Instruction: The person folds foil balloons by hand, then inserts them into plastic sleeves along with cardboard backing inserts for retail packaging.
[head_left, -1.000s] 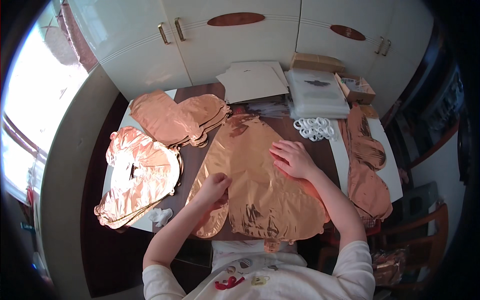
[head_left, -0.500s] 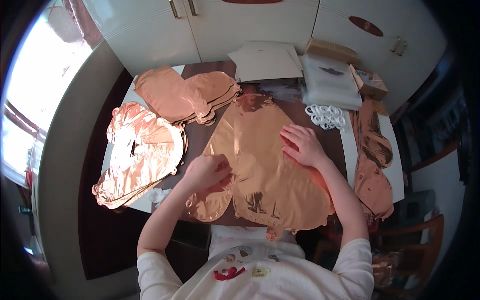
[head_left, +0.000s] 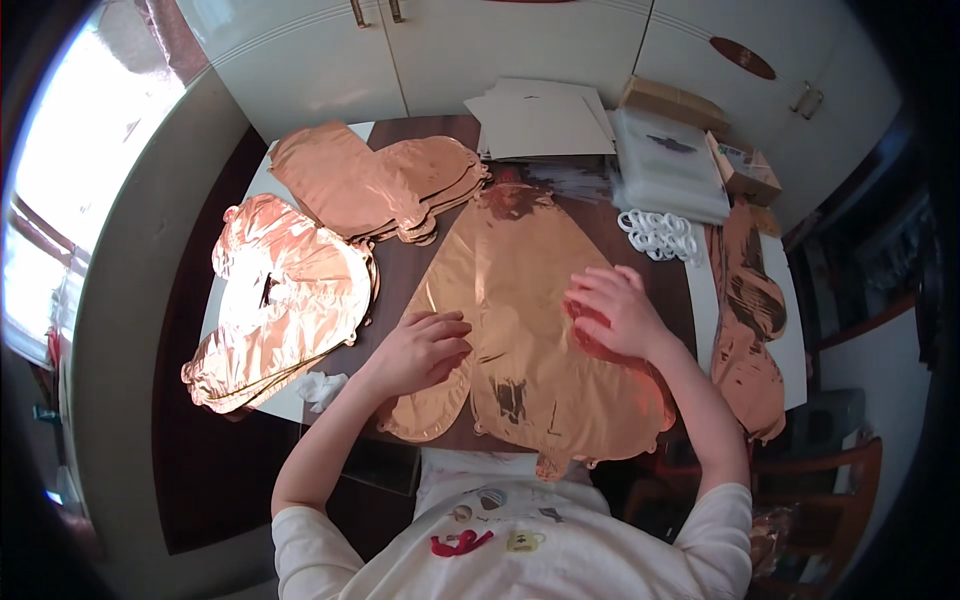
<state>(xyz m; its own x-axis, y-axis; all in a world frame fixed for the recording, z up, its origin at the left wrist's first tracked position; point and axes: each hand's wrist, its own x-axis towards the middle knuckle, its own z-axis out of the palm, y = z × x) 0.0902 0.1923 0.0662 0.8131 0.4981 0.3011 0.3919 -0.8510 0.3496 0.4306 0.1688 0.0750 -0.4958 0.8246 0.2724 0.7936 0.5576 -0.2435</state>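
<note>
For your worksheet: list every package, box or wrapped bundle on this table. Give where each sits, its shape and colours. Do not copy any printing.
Brown cardboard box: far edge, right of centre, flat and oblong.
Small printed carton: far right corner, tan with pale sides.
Stack of clear plastic bags: beside the carton, rectangular, whitish.
Pile of white card sheets: far centre, square-edged.
No screens or signs show.

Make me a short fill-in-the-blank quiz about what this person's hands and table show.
1. Both hands press flat on a deflated ____-coloured foil balloon.
2. The left hand lies near the balloon's ____ edge.
3. The pile of white plastic rings lies beyond the ____ hand.
4. Neither hand, the right hand included, ____ anything.

Missing words: copper; left; right; grips
</note>
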